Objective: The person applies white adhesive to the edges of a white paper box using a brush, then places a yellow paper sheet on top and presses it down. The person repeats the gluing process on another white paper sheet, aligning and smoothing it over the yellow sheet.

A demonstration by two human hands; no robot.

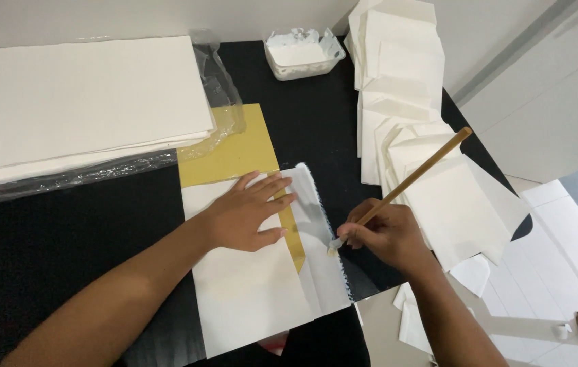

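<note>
Head view, looking down on a black worktop (58, 231). The left hand (248, 212) lies open and flat, fingers spread, palm down on a white paper sheet (251, 292) that runs toward the near edge of the worktop. Beneath this sheet lies a yellow-ochre board (234, 153); it shows beyond the sheet's far end and as a curved sliver just right of the left hand. The sheet's right margin is a folded flap (316, 224) with a rough, deckled edge, glistening faintly.

The right hand (387, 234) is closed around a brush (411, 180) with a long pale wooden handle, gripping it low, near the bristles. The bristle tip touches the flap's right edge, midway along it, and the handle slants up and away toward the right edge of the worktop.

At the far left corner, a thick stack of white paper (78, 102) rests on crumpled clear plastic wrap (224, 102), which overlaps the far end of the board. At the far edge, centre, stands a clear plastic tub (302, 58) holding white paste. Along the right edge, a loose overlapping row of folded white paper pieces (404, 95) reaches from the far edge to beyond the right hand. More white pieces lie on the light tiled floor (547, 258) below the near right corner.
</note>
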